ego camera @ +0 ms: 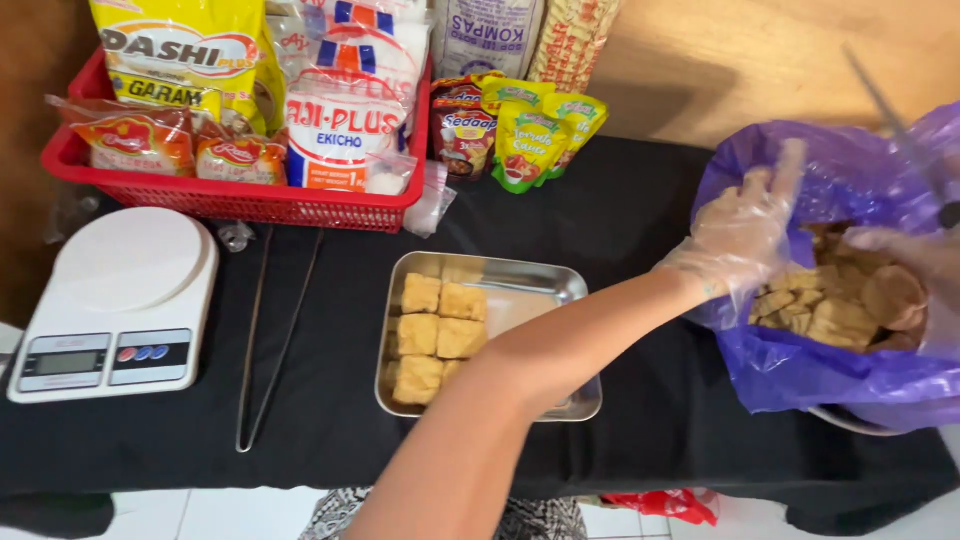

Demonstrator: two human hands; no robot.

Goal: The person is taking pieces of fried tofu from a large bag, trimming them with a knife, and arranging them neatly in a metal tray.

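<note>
**Gloved hand at a purple bag of fried tofu, beside a steel tray**

A black-covered desk (640, 230) is seen from above. A rectangular steel tray (520, 275) is taken as the landmark, set near the middle of the desk. Six golden fried tofu squares (438, 335) are laid in two columns along the tray's left side.

To the right of the tray, a purple plastic bag (850, 380) is held open, filled with more fried tofu pieces (835, 305). The left hand (740, 235), covered by a clear plastic glove, is stretched across the tray's right end to the bag's mouth; its grip is open, fingers spread, nothing clasped. At the bag's far side a second gloved hand (900, 265) is only partly seen, and its grip cannot be told.

Left of the tray, long metal tongs (270, 340) are laid, and beyond them a white kitchen scale (120, 300). Behind the tray, a red basket (240, 195) of seasoning packets is placed.
</note>
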